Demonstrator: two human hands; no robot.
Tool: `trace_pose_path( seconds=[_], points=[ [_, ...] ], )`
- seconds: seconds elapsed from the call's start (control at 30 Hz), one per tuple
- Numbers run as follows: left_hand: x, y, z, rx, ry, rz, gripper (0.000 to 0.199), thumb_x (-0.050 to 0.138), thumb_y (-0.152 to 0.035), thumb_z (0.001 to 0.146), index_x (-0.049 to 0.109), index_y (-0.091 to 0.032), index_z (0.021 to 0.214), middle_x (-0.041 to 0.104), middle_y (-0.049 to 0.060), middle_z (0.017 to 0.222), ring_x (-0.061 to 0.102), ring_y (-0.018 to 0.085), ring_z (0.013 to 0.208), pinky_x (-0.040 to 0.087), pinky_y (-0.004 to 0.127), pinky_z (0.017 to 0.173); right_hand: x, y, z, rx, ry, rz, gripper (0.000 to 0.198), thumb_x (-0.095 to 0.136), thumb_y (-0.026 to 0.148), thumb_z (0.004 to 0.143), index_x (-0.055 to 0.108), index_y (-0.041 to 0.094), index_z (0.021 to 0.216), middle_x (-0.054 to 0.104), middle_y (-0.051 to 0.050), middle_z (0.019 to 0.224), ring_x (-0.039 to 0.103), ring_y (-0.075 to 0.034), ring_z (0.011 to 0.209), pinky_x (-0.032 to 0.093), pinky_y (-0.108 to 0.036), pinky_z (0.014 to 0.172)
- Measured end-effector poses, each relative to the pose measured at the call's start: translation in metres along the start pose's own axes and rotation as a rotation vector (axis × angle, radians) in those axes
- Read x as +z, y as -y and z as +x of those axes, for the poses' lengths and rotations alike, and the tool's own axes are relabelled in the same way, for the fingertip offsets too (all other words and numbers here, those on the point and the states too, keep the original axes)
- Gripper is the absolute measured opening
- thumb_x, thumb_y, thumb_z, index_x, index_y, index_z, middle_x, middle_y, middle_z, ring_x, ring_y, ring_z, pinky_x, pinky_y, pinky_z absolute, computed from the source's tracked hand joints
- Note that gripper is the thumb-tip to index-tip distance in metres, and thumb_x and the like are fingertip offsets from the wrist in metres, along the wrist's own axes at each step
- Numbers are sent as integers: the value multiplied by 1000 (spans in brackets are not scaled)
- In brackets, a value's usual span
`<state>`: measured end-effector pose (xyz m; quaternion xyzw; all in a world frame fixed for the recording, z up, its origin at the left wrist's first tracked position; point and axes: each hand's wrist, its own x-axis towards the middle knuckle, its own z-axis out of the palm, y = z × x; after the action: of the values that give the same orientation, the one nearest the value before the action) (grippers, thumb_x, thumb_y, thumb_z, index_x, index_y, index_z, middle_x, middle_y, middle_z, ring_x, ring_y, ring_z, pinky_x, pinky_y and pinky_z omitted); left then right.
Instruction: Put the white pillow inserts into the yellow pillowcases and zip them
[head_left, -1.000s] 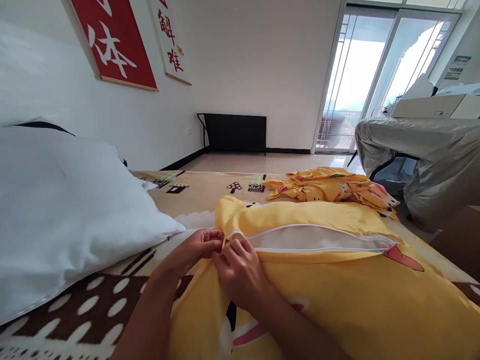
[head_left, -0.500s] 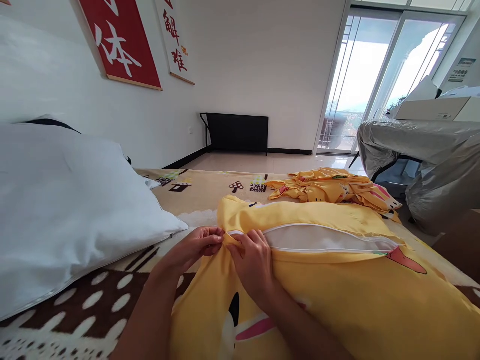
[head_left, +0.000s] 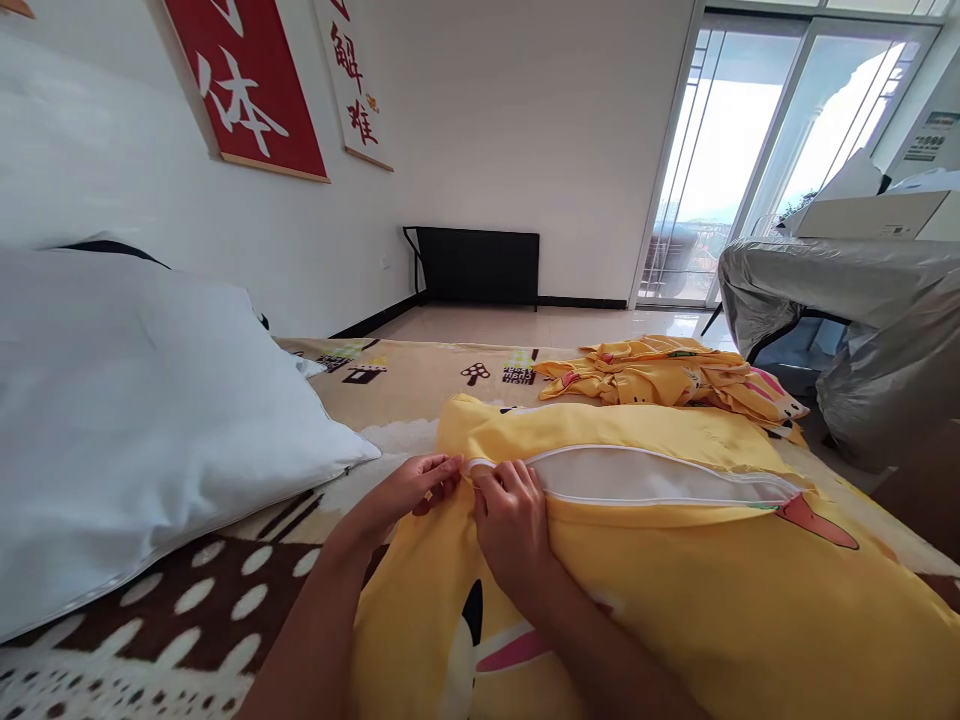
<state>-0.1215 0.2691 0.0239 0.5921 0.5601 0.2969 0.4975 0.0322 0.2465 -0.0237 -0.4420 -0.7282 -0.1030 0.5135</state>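
Observation:
A yellow pillowcase [head_left: 660,590] with cartoon prints lies in front of me, over a white pillow [head_left: 645,472] that shows through its long zip opening. My left hand [head_left: 426,487] pinches the fabric at the left end of that opening. Close beside it, my right hand [head_left: 514,525] is closed on the zipper edge, knuckles up. The zipper pull is not visible; it may lie under the right fingers. White zipper tape runs along both sides of the gap, which narrows toward my hands.
A large white pillow [head_left: 150,430] lies on the left of the patterned bed cover [head_left: 405,385]. Crumpled yellow fabric [head_left: 667,375] lies beyond the pillowcase. At the right stands furniture under a silver cover [head_left: 847,265], with a box [head_left: 862,215] on top. A black panel [head_left: 478,267] leans by the far wall.
My left hand has shifted slightly right and its fingers have straightened somewhat. My right hand has turned a little, its fingers curling over the zipper edge. The pillowcase has barely moved.

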Motion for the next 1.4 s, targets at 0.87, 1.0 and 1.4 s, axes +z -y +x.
trace_pose_path(
  seconds=[0.87, 1.0, 1.4],
  points=[
    [4, 9, 9, -13, 104, -344, 33, 76, -37, 61, 55, -14, 70, 45, -4, 61, 36, 8, 55, 26, 22, 53, -7, 3, 4, -13, 82, 127, 20, 61, 24, 80, 59, 20, 61, 59, 0, 72, 50, -15, 75, 33, -31, 72],
    [-4, 9, 6, 8, 115, -405, 33, 78, -35, 61, 57, -13, 73, 48, -3, 66, 36, 7, 56, 29, 21, 55, -10, 3, 7, 110, 110, 159, 30, 52, 22, 88, 57, 20, 58, 58, 0, 63, 52, -13, 65, 36, -29, 68],
    [-2, 2, 1, 32, 118, -321, 34, 79, -38, 58, 57, -13, 66, 45, -4, 62, 33, 7, 57, 28, 21, 54, -4, 0, 5, 142, 157, 151, 10, 67, 23, 77, 62, 21, 68, 64, 0, 71, 57, -16, 73, 38, -30, 74]
  ],
)
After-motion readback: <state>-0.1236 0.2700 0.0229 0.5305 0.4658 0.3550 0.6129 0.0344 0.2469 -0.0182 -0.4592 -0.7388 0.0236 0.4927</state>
